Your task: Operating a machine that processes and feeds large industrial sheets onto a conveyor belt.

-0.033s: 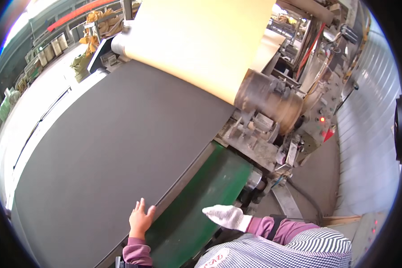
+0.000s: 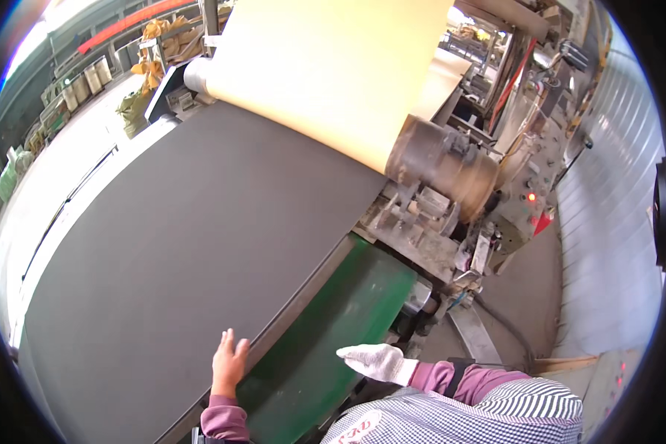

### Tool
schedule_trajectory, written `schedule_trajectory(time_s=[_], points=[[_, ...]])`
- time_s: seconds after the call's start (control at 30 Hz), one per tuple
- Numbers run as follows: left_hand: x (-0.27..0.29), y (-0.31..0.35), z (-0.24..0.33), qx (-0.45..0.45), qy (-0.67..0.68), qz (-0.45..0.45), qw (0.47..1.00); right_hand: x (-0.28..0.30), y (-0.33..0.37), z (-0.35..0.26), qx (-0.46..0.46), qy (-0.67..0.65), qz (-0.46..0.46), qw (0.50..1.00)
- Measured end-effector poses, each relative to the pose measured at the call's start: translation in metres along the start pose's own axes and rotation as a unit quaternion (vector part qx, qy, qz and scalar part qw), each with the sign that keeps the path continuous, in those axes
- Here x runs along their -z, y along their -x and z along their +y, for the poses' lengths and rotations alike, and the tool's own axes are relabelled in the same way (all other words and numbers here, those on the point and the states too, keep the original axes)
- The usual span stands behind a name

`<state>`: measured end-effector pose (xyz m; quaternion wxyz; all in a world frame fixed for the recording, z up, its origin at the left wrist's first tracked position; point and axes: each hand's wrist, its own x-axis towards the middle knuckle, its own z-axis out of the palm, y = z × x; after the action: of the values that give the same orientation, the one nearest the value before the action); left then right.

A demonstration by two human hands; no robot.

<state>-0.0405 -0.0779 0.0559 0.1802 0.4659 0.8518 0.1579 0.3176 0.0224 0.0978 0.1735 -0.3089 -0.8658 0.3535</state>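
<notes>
My bare left hand point(image 2: 229, 364) is open over the near edge of a wide dark grey sheet point(image 2: 192, 237), its fingers stretched out and partly spread. Whether the fingertips press on the sheet, I cannot tell. In a white knitted glove, my right hand point(image 2: 377, 362) hovers above or beside the green belt point(image 2: 333, 325), fingers straight and held together, with nothing visible in them. A narrow edge strip point(image 2: 303, 288) runs between the sheet and the belt. Beyond, a broad yellowish sheet point(image 2: 311, 74) comes down to meet the grey one at a roller.
A worn cylindrical roller end point(image 2: 440, 159) and metal brackets point(image 2: 422, 222) stand at the right of the sheet. Beyond them is a control panel with a red light point(image 2: 531, 197). Sacks point(image 2: 133, 111) lie at far left; a corrugated wall point(image 2: 607, 222) rises at right.
My left hand has turned slightly, its thumb nearer the fingers, and shifted a little left. The right hand has barely moved.
</notes>
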Motion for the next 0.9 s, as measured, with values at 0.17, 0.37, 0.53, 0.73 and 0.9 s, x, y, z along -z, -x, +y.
schedule_trajectory(time_s=[0.17,0.37,0.53,0.73,0.9], points=[[0.020,0.083,-0.149,0.017,-0.267,0.122,0.956,0.019,0.078,0.017,-0.104,0.119,-0.097,0.983],[0.040,0.152,-0.208,-0.051,-0.213,0.243,0.945,0.040,0.201,0.055,-0.404,0.224,-0.326,0.824],[0.019,0.106,-0.144,0.025,-0.215,0.163,0.963,0.003,0.322,0.090,-0.467,0.238,-0.341,0.780],[-0.019,0.053,-0.081,-0.014,-0.126,0.181,0.975,-0.067,0.387,0.166,-0.486,0.168,-0.204,0.833],[-0.013,0.079,-0.135,-0.038,-0.221,0.167,0.960,-0.073,0.389,0.199,-0.476,0.283,-0.226,0.801]])
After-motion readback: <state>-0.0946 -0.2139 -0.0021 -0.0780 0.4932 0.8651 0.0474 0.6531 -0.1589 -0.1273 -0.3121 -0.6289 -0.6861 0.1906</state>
